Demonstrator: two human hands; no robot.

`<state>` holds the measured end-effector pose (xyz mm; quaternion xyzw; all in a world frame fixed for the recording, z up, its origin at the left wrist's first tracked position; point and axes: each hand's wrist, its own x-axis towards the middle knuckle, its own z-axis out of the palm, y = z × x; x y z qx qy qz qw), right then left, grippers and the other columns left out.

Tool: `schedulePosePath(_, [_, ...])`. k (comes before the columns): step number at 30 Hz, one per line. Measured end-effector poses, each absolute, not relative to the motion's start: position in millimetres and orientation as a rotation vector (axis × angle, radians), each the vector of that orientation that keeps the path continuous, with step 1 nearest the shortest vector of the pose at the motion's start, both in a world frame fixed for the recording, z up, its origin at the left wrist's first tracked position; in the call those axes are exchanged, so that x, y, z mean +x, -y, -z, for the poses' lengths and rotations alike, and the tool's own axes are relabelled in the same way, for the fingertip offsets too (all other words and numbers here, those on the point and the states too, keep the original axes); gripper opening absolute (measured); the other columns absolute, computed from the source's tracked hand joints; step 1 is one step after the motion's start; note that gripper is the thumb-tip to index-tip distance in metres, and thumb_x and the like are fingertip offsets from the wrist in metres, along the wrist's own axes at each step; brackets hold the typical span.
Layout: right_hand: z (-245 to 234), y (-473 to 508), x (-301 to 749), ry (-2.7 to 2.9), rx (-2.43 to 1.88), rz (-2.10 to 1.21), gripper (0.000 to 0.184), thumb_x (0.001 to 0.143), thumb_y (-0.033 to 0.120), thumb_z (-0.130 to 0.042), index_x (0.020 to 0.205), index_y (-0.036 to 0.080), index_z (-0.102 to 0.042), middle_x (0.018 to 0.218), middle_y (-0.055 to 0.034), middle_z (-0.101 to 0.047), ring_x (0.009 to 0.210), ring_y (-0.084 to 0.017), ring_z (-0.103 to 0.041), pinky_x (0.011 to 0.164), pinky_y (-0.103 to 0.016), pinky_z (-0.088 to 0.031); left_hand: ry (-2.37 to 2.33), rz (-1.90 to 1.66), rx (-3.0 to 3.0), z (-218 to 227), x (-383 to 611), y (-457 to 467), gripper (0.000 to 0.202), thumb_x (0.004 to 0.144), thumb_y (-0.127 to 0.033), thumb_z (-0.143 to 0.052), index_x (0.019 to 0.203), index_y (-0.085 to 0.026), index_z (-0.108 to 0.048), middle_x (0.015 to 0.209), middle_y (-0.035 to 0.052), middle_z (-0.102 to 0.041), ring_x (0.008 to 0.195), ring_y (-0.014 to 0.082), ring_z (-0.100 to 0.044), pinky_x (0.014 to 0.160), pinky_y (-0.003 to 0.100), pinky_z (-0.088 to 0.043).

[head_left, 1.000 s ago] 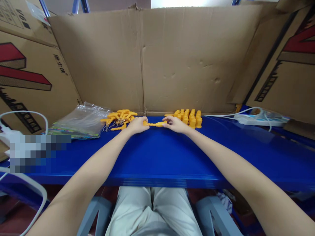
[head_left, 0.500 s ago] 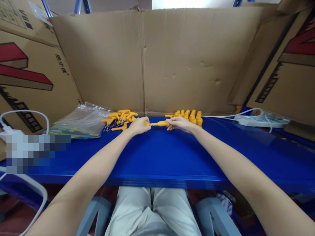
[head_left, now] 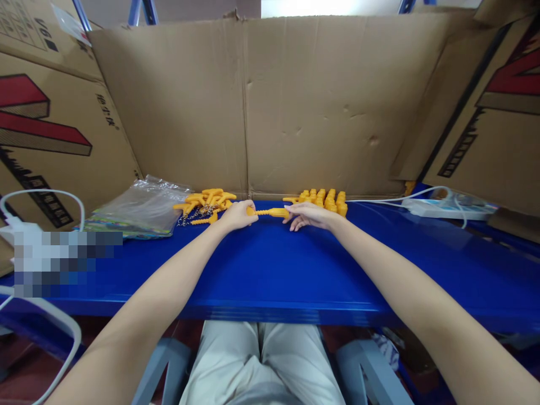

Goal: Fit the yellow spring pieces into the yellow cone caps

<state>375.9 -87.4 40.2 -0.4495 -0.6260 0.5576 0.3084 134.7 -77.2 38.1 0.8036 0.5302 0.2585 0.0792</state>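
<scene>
My left hand [head_left: 238,215] is closed on the handle end of a yellow plastic screw-like piece with a ridged shaft [head_left: 264,212]. The shaft points right and runs into a smooth yellow sleeve [head_left: 277,212]. At the sleeve's right end, the thumb and index finger of my right hand [head_left: 309,215] pinch it, while the other fingers hang loosely spread. Beside my left hand lies a pile of yellow T-handled pieces [head_left: 210,198] with thin metal chains [head_left: 196,214]. Behind my right hand stand several rows of yellow sleeves [head_left: 331,199], partly hidden by it.
A stack of clear plastic bags [head_left: 139,208] lies on the blue tabletop [head_left: 274,264] at left. A white power strip [head_left: 451,208] with cables sits at right. Tall cardboard [head_left: 316,101] walls off the back; printed boxes [head_left: 54,140] flank it.
My right hand's lower fingers have loosened and spread downward while its fingertips stay at the sleeve. My left hand keeps its hold, almost unmoved.
</scene>
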Motion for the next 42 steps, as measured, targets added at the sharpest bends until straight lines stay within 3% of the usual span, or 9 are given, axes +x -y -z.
schedulePosePath(2, [-41.2,89.1,377.5,1.641,-1.135,-1.500,0.017,0.088,0.024,-0.061,0.102,0.016,-0.056,0.086,-0.0069,-0.071,0.059,-0.012,-0.065,0.059,-0.023,-0.055,-1.594,-0.765,2.394,-38.6,134.1,77.7,0.015,0.068,-0.027,-0.056,0.082,-0.021,-0.057,0.054,-0.0030,-0.058,0.055,0.0147,-0.054,0.056,0.025,-0.036])
schedulePosePath(4, [-41.3,89.6,377.6,1.643,-1.126,-1.478,0.013,0.088,0.024,-0.062,0.097,0.016,-0.057,0.079,-0.0053,-0.070,0.055,-0.010,-0.063,0.055,-0.020,-0.054,-1.596,-0.747,2.395,-38.9,133.9,78.5,0.015,0.068,-0.026,-0.056,0.082,-0.021,-0.057,0.055,-0.0028,-0.059,0.055,0.0147,-0.055,0.057,0.025,-0.036])
schedulePosePath(11, [-34.2,79.4,372.7,1.716,-1.275,-1.404,0.047,0.093,0.057,-0.041,0.075,0.017,-0.059,0.052,-0.0030,-0.061,0.035,-0.008,-0.048,0.032,-0.017,-0.037,-1.580,-0.742,2.429,-38.6,134.7,78.6,0.017,0.068,-0.026,-0.057,0.085,-0.021,-0.058,0.057,-0.0026,-0.061,0.057,0.0153,-0.056,0.059,0.026,-0.038])
schedulePosePath(16, [-35.6,79.5,371.1,1.709,-1.359,-1.405,0.065,0.089,0.071,-0.026,0.073,0.017,-0.058,0.053,-0.0059,-0.062,0.031,-0.007,-0.044,0.027,-0.018,-0.032,-1.565,-0.765,2.408,-38.4,134.7,77.7,0.018,0.068,-0.026,-0.057,0.085,-0.021,-0.058,0.056,-0.0031,-0.061,0.056,0.0146,-0.056,0.059,0.025,-0.038])
schedulePosePath(20, [-42.4,89.0,372.9,1.677,-1.312,-1.480,0.054,0.090,0.066,-0.033,0.084,0.018,-0.057,0.065,-0.0072,-0.068,0.036,-0.009,-0.052,0.031,-0.019,-0.038,-1.550,-0.786,2.395,-38.1,134.6,77.6,0.016,0.068,-0.026,-0.057,0.083,-0.021,-0.057,0.055,-0.0032,-0.061,0.054,0.0143,-0.055,0.056,0.025,-0.037])
schedulePosePath(23, [-44.9,92.9,375.0,1.663,-1.221,-1.515,0.030,0.089,0.047,-0.056,0.102,0.020,-0.056,0.090,-0.0081,-0.072,0.051,-0.011,-0.063,0.044,-0.021,-0.050,-1.564,-0.785,2.393,-38.3,134.5,77.6,0.016,0.068,-0.026,-0.057,0.084,-0.021,-0.058,0.055,-0.0029,-0.061,0.055,0.0145,-0.055,0.056,0.025,-0.037])
schedulePosePath(27, [-43.8,90.6,376.7,1.637,-1.158,-1.498,0.029,0.084,0.026,-0.067,0.109,0.018,-0.056,0.102,-0.0091,-0.071,0.057,-0.010,-0.064,0.050,-0.020,-0.053,-1.585,-0.768,2.397,-38.5,133.9,77.1,0.017,0.068,-0.026,-0.059,0.085,-0.021,-0.058,0.056,-0.0035,-0.061,0.055,0.0145,-0.055,0.056,0.025,-0.036])
schedulePosePath(33, [-43.4,90.1,375.5,1.666,-1.166,-1.430,0.018,0.088,0.031,-0.062,0.097,0.016,-0.062,0.096,-0.0098,-0.071,0.055,-0.009,-0.060,0.047,-0.018,-0.050,-1.606,-0.782,2.451,-38.3,133.9,76.1,0.025,0.070,-0.041,-0.066,0.082,-0.021,-0.056,0.057,-0.0034,-0.060,0.061,0.0158,-0.056,0.058,0.025,-0.034])
schedulePosePath(42, [-39.4,87.6,373.8,1.724,-1.236,-1.326,0.037,0.088,0.051,-0.056,0.092,0.015,-0.065,0.079,-0.0105,-0.070,0.048,-0.009,-0.056,0.044,-0.021,-0.046,-1.592,-0.801,2.459,-37.6,133.4,76.2,0.028,0.071,-0.045,-0.065,0.081,-0.022,-0.055,0.057,-0.0034,-0.058,0.061,0.0158,-0.054,0.058,0.025,-0.031])
